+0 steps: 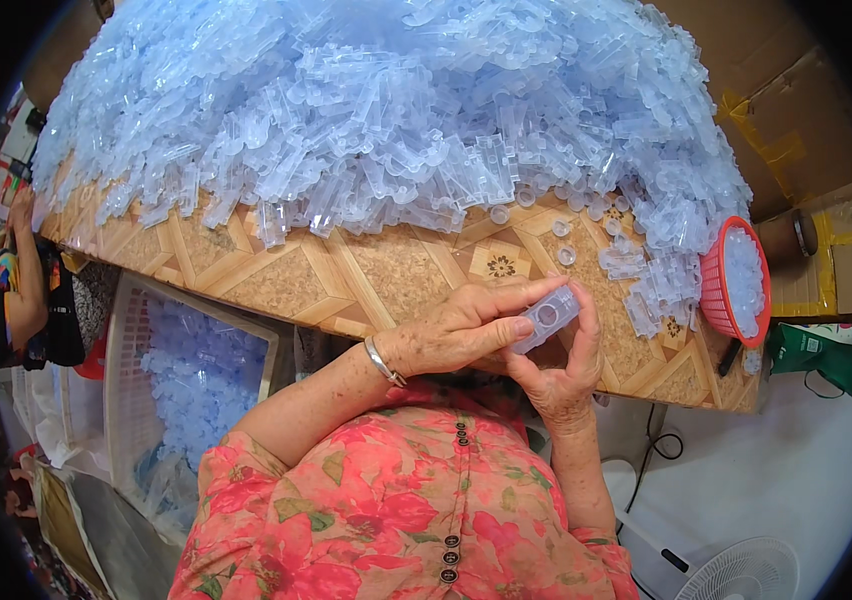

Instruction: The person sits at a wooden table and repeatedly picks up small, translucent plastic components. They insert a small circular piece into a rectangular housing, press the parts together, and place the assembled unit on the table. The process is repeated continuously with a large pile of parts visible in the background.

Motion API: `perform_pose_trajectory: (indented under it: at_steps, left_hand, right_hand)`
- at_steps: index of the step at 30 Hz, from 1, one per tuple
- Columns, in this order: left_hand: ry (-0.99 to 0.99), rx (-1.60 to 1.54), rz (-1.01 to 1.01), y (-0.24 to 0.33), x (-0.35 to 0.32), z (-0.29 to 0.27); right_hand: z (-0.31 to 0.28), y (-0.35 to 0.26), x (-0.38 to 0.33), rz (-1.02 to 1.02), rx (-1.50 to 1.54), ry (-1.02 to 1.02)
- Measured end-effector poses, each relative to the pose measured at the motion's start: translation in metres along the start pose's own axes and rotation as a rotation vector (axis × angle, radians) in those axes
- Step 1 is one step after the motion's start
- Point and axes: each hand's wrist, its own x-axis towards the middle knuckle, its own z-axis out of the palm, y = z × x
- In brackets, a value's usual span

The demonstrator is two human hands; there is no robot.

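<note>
Between both hands, above the front edge of the table, is a small translucent plastic piece, oblong with a round ring in it. My left hand, a bangle at its wrist, pinches it with the thumb across its lower side. On its other side, my right hand grips it with fingertips and thumb. A few small clear round caps lie on the tabletop just beyond my hands. Past them rises a huge heap of bluish, clear plastic pieces. Loose pieces spread over the table to the right.
A red basket of small clear parts stands at the table's right end. Below left is a white crate of bluish pieces. A fan and cable lie lower right, cardboard boxes behind. Another person is at far left.
</note>
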Motion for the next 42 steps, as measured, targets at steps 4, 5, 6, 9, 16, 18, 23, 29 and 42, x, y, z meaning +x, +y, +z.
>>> perform_pose_trajectory:
  at_steps: [4, 5, 6, 9, 16, 18, 23, 29, 42]
  left_hand:
    - [0.066, 0.369, 0.219, -0.009, -0.001, 0.008]
    - [0.081, 0.383, 0.209, -0.011, 0.000, 0.009]
    - [0.096, 0.400, 0.201, -0.013, 0.000, 0.010]
    - [0.146, 0.421, 0.148, -0.013, -0.001, 0.014]
    - [0.211, 0.724, 0.383, -0.013, 0.006, 0.014]
    - [0.283, 0.744, 0.360, -0.012, 0.007, 0.017]
    - [0.376, 0.791, 0.335, -0.010, 0.007, 0.020]
    - [0.393, 0.827, 0.346, -0.014, 0.009, 0.018]
    - [0.436, 0.860, 0.323, -0.012, 0.006, 0.021]
  right_hand:
    - [0.002, -0.008, 0.002, -0.004, -0.138, 0.029]
    - [0.001, -0.012, 0.004, -0.006, -0.176, 0.039]
    - [0.000, -0.014, 0.006, -0.046, -0.224, 0.036]
    - [-0.007, -0.020, 0.013, -0.115, -0.296, -0.010]
    - [-0.048, -0.010, 0.022, -0.072, -0.222, -0.210]
    - [-0.049, -0.008, 0.021, -0.036, -0.208, -0.176]
    - [-0.044, -0.004, 0.028, -0.038, -0.163, -0.188]
    - [-0.046, 0.000, 0.037, -0.048, -0.138, -0.268]
    - [-0.034, 0.016, 0.083, -0.062, -0.376, -0.272]
